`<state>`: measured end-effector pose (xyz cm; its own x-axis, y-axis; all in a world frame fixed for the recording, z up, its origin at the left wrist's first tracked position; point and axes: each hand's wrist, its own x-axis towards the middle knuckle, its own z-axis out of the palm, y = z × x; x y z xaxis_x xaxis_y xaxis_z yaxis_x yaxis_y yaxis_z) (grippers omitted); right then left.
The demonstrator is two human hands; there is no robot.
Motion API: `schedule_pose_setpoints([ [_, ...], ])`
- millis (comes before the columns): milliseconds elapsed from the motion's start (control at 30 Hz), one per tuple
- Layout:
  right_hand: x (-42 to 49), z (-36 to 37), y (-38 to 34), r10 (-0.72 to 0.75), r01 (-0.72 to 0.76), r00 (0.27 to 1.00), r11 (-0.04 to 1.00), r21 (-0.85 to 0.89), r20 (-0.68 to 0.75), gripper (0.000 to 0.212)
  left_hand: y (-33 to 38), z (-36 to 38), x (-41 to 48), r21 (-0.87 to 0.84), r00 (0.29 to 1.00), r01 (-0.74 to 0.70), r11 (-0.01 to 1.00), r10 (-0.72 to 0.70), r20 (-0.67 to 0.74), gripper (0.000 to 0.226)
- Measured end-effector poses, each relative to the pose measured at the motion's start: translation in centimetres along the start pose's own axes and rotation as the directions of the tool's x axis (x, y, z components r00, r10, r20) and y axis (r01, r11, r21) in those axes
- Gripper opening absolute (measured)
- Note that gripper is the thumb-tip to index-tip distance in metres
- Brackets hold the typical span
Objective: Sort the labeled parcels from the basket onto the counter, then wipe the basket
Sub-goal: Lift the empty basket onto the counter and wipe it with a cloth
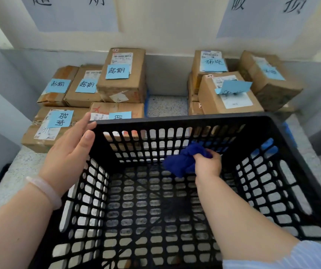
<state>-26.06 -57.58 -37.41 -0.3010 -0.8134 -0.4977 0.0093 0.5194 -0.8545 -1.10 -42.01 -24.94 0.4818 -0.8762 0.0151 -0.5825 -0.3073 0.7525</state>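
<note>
The basket (194,121) stood on the counter (167,105), nearest the person. Behind it lay the left parcels (121,82) and the right parcels (229,94), with bare counter between them. The cloth (181,162) was in the basket, near its far wall.

Perhaps nine parcels (123,78), one basket (175,121), one cloth (181,162), two signs (68,16).

We see a parcel-sorting rm: cardboard parcels (122,88) w/ shipping labels (122,55) & blue handwritten notes (117,71), grouped on a speckled counter (166,105) under paper wall signs (72,14).
</note>
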Motion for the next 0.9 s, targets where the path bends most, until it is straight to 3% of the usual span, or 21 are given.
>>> schedule_pose_setpoints([
  [267, 0.5, -4.5, -3.8, -0.172, 0.17, 0.979, 0.985, -0.029, -0.106, 0.037, 0.7, 0.1, -0.2, -0.006, 1.0, 0.014, 1.0, -0.015, -0.008, 0.099],
  [433, -0.9, -7.6, -7.5, -0.382, 0.371, 0.924, 0.904, -0.215, -0.013, 0.038, 1.0, 0.1, -0.2, 0.006, 1.0, 0.008, 1.0, -0.008, 0.017, 0.065],
  [533, -1.3, -9.6, -9.8, -0.565, 0.55, 0.821, 0.742, -0.383, 0.085, 0.04, -0.3, 0.2, 0.5, 0.044, 0.999, -0.006, 0.999, 0.004, 0.043, 0.039],
  [633, -1.4, -11.5, -11.5, -0.692, 0.705, 0.676, 0.509, -0.494, 0.252, 0.042, -1.7, 0.2, 1.1, 0.066, 0.999, -0.041, 0.997, 0.039, 0.033, 0.05],
  [767, 0.0, -13.4, -13.1, -0.761, 0.807, 0.436, 0.095, -0.583, 0.48, 0.045, -2.5, 0.3, 1.5, 0.082, 0.999, -0.041, 0.996, 0.039, 0.021, 0.056],
  [900, 0.7, -14.2, -14.5, -0.656, 0.784, 0.421, -0.083, -0.615, 0.626, 0.038, -2.5, 0.3, 1.5, 0.112, 0.999, -0.044, 0.993, 0.042, 0.024, 0.054],
])
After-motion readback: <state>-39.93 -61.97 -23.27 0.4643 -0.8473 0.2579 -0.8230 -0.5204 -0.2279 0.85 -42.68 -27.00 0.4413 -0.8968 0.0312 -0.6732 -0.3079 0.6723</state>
